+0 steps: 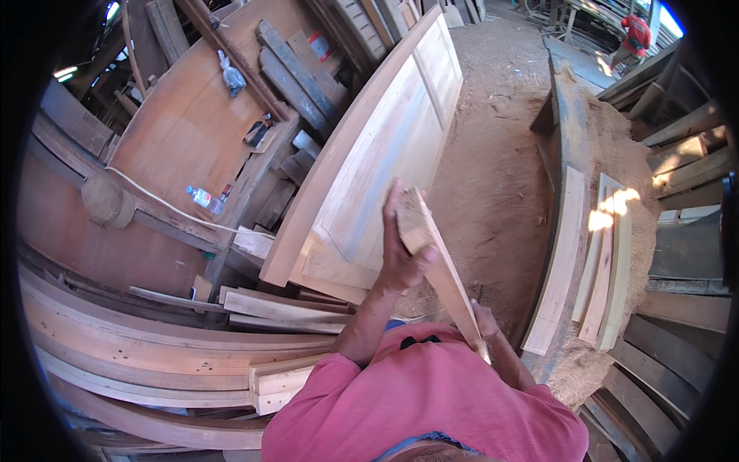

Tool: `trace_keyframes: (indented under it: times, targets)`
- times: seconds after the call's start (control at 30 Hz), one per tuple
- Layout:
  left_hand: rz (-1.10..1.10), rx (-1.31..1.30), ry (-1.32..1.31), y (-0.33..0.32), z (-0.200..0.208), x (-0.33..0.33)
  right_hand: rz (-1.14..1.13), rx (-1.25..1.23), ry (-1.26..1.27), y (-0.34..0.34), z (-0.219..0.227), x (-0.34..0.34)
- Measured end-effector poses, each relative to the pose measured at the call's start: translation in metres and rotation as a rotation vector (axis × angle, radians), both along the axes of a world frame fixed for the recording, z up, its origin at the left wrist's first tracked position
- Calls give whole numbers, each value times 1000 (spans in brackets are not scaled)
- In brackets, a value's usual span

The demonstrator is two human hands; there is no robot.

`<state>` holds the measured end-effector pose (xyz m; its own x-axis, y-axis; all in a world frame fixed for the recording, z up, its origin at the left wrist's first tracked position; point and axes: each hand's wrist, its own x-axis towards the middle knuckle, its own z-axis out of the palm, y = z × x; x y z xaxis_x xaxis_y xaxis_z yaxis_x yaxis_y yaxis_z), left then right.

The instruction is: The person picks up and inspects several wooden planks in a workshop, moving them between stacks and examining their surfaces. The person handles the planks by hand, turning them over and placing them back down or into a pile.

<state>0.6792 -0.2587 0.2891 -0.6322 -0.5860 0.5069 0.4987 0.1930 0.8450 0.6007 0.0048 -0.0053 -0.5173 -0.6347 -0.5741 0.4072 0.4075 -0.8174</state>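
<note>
A pale wooden board [448,286] slants in front of my body, its far end raised and its near end by my right side. My left hand [402,250] is closed round the board near the far end, thumb across the near face and fingers along the left edge. Lower down, my right hand [485,319] grips the board by its near end; most of its fingers are hidden behind the wood. Left of the board stands a large panelled wooden door [385,146], leaning at a slant.
Several planks [604,262] lie on a sawdust-strewn bench [570,138] at the right. Curved timbers [146,358] are stacked at the left. A plastic bottle [204,199] rests on the brown sheet [185,115]. Far off at the upper right, a person in red [636,37] bends over.
</note>
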Motion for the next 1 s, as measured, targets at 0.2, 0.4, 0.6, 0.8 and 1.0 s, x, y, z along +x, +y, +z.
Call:
trace_keyframes:
  times: [0.2, 0.4, 0.6, 0.8, 1.0]
  targets:
    - [38, -352, 27, 9, 10, -28, -74, -49, -106, 12, -25, -3]
    - [267, -694, -56, 7, 28, -28, 14, -17, -108, 23, -46, -2]
    - [243, -905, 118, 12, 42, -35, 16, -219, -228, 22, -46, -4]
    - [309, -923, 121, -10, 20, -38, -90, -418, -827, 23, -71, -15]
    - [344, -788, -37, -73, -50, -20, 514, -184, 78, 26, -67, -27]
